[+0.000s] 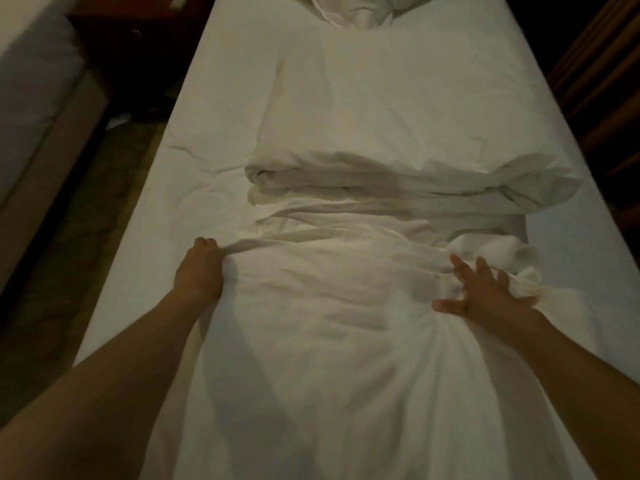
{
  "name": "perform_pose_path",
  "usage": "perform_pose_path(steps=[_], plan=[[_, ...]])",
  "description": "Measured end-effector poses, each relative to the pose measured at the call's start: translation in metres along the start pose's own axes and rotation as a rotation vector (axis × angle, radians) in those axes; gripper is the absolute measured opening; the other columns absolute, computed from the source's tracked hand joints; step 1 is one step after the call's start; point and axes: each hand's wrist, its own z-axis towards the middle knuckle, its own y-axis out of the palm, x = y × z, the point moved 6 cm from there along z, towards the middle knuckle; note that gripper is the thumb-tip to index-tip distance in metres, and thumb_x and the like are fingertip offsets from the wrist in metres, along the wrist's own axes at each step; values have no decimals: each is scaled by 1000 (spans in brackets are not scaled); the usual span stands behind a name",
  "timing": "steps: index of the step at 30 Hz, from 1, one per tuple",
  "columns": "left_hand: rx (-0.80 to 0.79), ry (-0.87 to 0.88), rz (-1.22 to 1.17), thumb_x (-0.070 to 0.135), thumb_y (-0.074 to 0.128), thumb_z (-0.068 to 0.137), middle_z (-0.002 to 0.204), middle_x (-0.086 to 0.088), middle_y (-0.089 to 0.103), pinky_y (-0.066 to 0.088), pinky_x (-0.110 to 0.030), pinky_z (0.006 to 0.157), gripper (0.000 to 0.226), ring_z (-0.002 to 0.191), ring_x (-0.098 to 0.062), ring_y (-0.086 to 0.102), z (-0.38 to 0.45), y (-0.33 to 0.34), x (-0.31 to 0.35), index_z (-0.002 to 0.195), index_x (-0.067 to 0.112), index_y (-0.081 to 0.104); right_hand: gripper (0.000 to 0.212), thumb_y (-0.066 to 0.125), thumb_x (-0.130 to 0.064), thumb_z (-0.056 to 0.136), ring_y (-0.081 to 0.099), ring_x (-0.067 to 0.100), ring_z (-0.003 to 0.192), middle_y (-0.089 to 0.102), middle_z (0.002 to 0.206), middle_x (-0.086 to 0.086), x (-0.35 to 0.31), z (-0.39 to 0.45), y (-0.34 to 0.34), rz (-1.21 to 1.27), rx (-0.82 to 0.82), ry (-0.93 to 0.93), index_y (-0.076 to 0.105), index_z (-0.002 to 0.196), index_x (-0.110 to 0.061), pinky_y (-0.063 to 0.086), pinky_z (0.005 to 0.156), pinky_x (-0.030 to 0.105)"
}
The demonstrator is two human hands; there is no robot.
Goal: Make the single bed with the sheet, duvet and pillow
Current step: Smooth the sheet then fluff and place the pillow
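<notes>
A single bed runs away from me, its mattress covered by a smooth white sheet (221,109). A white duvet (332,327) lies folded and bunched down the middle of the bed, with thick folds across it about halfway up. My left hand (201,271) grips a pulled-out fold at the duvet's left edge. My right hand (485,292) lies on the duvet's right side with fingers spread, beside a crumpled corner. A rumpled white pillow (353,10) sits at the far end, partly cut off by the frame.
A narrow strip of dark patterned floor (86,237) runs along the bed's left side. Another pale bed or sofa (31,98) stands at far left. Dark wooden furniture (595,81) borders the right side, and a dark nightstand (138,46) sits at upper left.
</notes>
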Motion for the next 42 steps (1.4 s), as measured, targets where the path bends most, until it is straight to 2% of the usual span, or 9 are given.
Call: perform_pose_path(steps=[7, 14, 19, 24, 27, 31, 34, 36, 42], plan=[[192, -142, -348, -2, 32, 94, 106, -28, 58, 41, -41, 82, 23, 98, -40, 55, -3, -10, 9, 102, -8, 53, 116, 56, -81, 51, -11, 36, 144, -13, 159, -4, 6, 8, 13, -56, -14, 16, -7, 144, -53, 0, 101, 75], [340, 204, 108, -14, 44, 86, 90, -38, 59, 41, -51, 78, 15, 86, -50, 57, 26, -78, 33, 87, -21, 58, 106, 58, -76, 65, -13, 33, 144, -14, 159, -5, 4, -1, 12, -35, 23, 23, -6, 145, -50, -5, 101, 73], [71, -175, 161, 14, 48, 93, 144, -29, 30, 21, -50, 110, 48, 133, -48, 24, 30, -65, 44, 136, -4, 39, 102, 53, -78, 68, -9, 31, 145, -7, 159, -3, 0, -6, 11, -50, 81, 29, -1, 148, -45, -5, 102, 72], [102, 400, -68, 42, 25, 91, 132, -26, 48, 27, -59, 104, 59, 126, -42, 41, -39, -6, 158, 124, 5, 56, 69, 48, -78, 74, 27, 31, 134, 42, 135, 6, 0, -6, -2, -82, 240, -27, 51, 122, -28, 6, 105, 71], [-42, 665, 68, 66, 10, 85, 157, -7, 11, -4, -62, 110, 75, 146, -27, 0, -80, 19, 200, 149, 28, 20, 66, 50, -78, 72, 45, 32, 118, 53, 119, 8, 1, -8, -16, -78, 143, -119, 68, 102, -23, 30, 103, 54], [-65, 736, 252, 78, 1, 74, 158, 5, -15, -8, -71, 102, 81, 144, -24, -20, -74, 39, 194, 146, 44, -13, 35, 79, -46, 68, 55, 33, 99, 57, 97, 12, -31, -25, -61, 182, 451, -291, 53, 60, -23, 43, 84, 43], [-123, 496, 261, 74, 8, 84, 159, 6, -10, -6, -69, 104, 74, 146, -22, -8, -39, 49, 167, 147, 42, -12, 52, 59, -62, 79, 39, 31, 124, 47, 126, 9, -31, -10, -41, -118, 345, -40, 65, 106, -18, 24, 107, 52], [-151, 437, 260, 68, 13, 90, 160, 5, -2, -5, -68, 107, 70, 147, -21, 1, -31, 47, 159, 149, 38, -6, 68, 42, -67, 86, 22, 31, 138, 31, 146, 10, -30, -9, -28, -232, 288, 77, 42, 137, -21, 8, 111, 62], [-110, 398, 121, 59, 8, 95, 158, 3, -14, -8, -68, 104, 61, 145, -22, -15, -78, 33, 171, 149, 37, -12, 95, 40, -81, 72, -16, 29, 144, -16, 157, -5, -104, -86, 27, -111, 64, -355, -6, 147, -46, -2, 105, 69]])
